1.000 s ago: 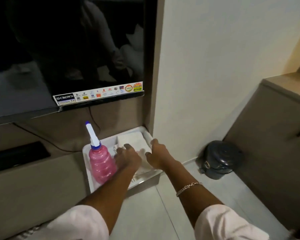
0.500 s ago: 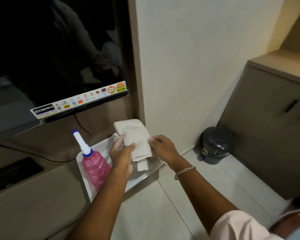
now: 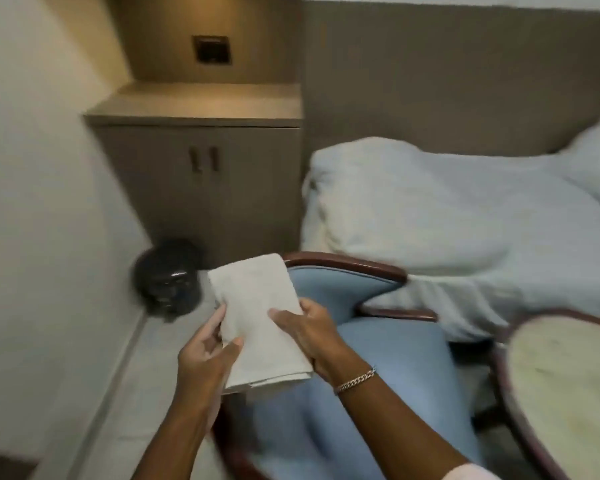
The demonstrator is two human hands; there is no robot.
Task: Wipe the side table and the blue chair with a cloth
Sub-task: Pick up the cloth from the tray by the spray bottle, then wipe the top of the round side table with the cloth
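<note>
A folded off-white cloth (image 3: 257,313) is held up in front of me by both hands. My left hand (image 3: 205,351) grips its lower left edge, thumb on top. My right hand (image 3: 309,334), with a bracelet on the wrist, pinches its right edge. Just below and behind the cloth is the blue chair (image 3: 378,358) with a dark wooden frame. The side table (image 3: 561,382), a round pale top with a dark wooden rim, stands at the lower right, apart from both hands.
A black pedal bin (image 3: 167,282) sits on the tiled floor by the left wall. Behind it is a brown two-door cabinet (image 3: 205,188). A bed with white bedding (image 3: 465,230) fills the right side behind the chair.
The cloth has been lifted off the white tray and both hands carry it. The view has swung right, away from the TV and spray bottle, to the chair, bed and side table.
</note>
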